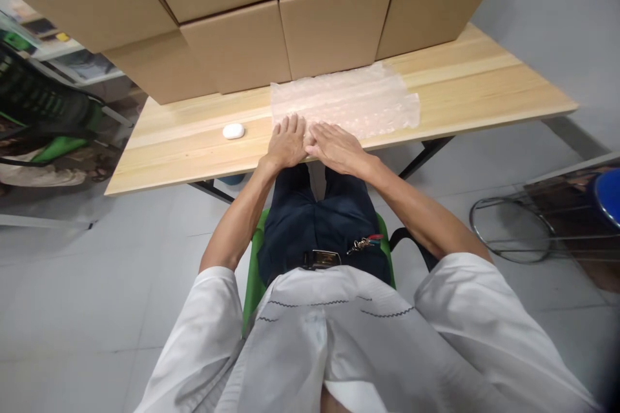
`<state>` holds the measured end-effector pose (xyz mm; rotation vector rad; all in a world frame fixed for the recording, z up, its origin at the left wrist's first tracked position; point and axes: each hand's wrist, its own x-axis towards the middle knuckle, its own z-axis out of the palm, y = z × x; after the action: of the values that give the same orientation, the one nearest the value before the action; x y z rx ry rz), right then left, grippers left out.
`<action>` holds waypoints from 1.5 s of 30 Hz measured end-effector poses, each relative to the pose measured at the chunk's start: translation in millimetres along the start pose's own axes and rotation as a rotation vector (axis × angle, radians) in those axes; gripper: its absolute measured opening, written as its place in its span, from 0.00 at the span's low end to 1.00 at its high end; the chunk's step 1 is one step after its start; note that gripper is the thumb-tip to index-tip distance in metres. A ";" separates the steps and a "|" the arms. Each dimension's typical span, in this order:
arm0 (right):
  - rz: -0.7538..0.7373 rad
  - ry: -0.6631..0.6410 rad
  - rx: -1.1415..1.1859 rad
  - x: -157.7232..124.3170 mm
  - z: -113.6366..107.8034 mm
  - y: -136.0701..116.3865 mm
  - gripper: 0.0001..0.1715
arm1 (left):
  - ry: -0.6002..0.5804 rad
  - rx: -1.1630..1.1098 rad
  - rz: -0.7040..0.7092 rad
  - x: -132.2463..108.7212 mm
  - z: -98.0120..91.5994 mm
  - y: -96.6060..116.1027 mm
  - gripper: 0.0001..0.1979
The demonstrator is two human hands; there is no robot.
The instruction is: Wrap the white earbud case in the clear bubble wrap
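Note:
A sheet of clear bubble wrap point(349, 100) lies flat on the wooden table, its surface a little wrinkled. At its near left corner, close to the table's front edge, my left hand point(287, 141) rests palm down with fingers stretched out. Beside it my right hand point(335, 147) is also flat, pressing on the near edge of the sheet, its thumb close to the left hand. Neither hand grips anything. To the left of my hands sits a small white rounded case point(233, 131), touched by neither.
Stacked cardboard boxes point(237, 51) line the back of the wooden table point(494, 84). A blue stool point(608, 197) stands on the right. A black chair point(43, 97) and shelves point(72, 61) are on the left. I sit on a green chair point(255, 274).

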<state>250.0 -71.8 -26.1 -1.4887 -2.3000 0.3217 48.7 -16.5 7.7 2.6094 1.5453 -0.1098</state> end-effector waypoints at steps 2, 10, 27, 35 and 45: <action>-0.010 0.003 -0.048 -7.6 -1.4 11.8 0.57 | 0.016 -0.009 0.014 -2.5 -0.2 0.0 0.44; 0.030 0.008 -0.126 -25.5 -7.5 30.4 0.60 | 0.017 -0.014 0.019 -7.4 -2.9 -0.3 0.44; 0.163 0.003 -0.187 -53.8 -38.9 50.4 0.58 | 0.005 -0.008 0.016 -11.2 -5.1 4.7 0.44; 0.212 0.030 -0.208 -65.7 -44.6 68.4 0.52 | -0.005 -0.014 0.019 -11.8 -7.5 6.9 0.45; 0.282 0.064 -0.209 -79.1 -53.6 96.0 0.54 | 0.001 -0.032 0.021 -9.4 -4.7 7.1 0.45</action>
<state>381.3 -105.0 -30.3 -1.9033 -2.1264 0.1082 50.4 -27.5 13.8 2.6005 1.5067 -0.0808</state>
